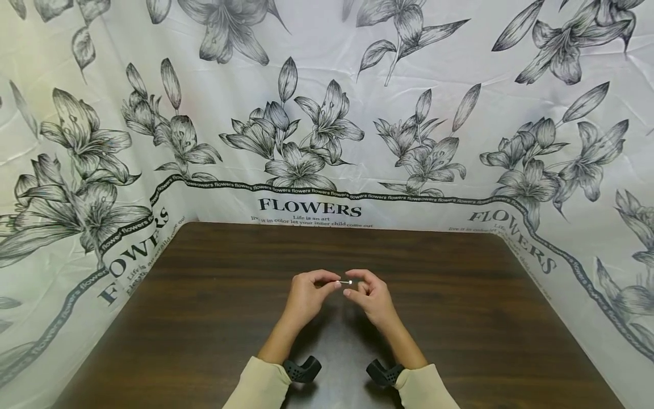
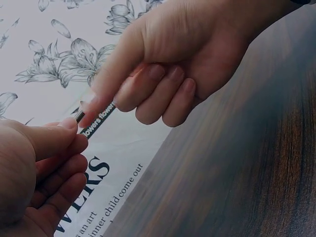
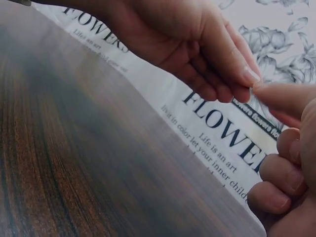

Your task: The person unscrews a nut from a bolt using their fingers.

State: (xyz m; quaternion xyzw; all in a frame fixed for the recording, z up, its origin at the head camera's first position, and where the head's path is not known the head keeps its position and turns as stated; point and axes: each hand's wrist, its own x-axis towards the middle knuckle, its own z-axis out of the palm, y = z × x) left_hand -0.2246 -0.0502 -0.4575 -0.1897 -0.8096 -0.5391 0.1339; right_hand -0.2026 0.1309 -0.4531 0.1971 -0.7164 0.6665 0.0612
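Observation:
A small silvery bolt [image 1: 345,282] with a threaded shank points sideways above the table, its wider bright end toward the right. My left hand [image 1: 306,295] pinches it between thumb and index finger; those fingertips hide its left end. Close by, my right hand [image 1: 375,298] has thumb and index finger spread, one above and one below the bright end, with a gap between them. The bolt's threads [image 2: 79,115] show between both hands in the left wrist view, where the right hand's other fingers [image 2: 148,91] are curled in. Fingertips cover the bolt in the right wrist view.
Both hands are over a dark brown wooden table [image 1: 230,255]. A white cloth [image 1: 317,207] printed with grey flowers and lettering hangs around its back and sides. Each wrist wears a dark band device, such as the left one [image 1: 302,369], beside a cream sleeve [image 1: 260,383].

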